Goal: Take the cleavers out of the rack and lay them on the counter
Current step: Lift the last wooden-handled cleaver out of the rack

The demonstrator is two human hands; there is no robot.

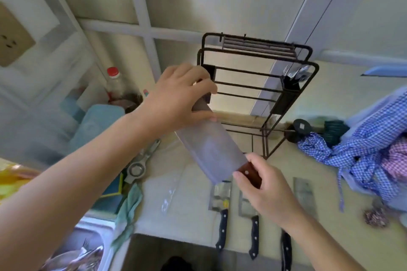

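A wide steel cleaver (209,152) with a red-brown wooden handle hangs tilted in the air in front of the black wire rack (259,70). My right hand (266,191) pinches that handle at the blade's lower end. My left hand (178,97) is closed over the blade's upper end, on a grey-brown piece that I cannot identify. Three black-handled cleavers lie side by side on the counter below: one (221,198), a second (253,233) partly under my right hand, and a third (305,196). The rack's slots look bare.
A cutlery cup with forks (291,79) hangs on the rack's right side. Blue checked cloth (370,143) is piled at right. A red-capped bottle (114,81), a metal tool (141,160) and a teal rag (130,204) are at left, by a sink (88,235) holding cutlery.
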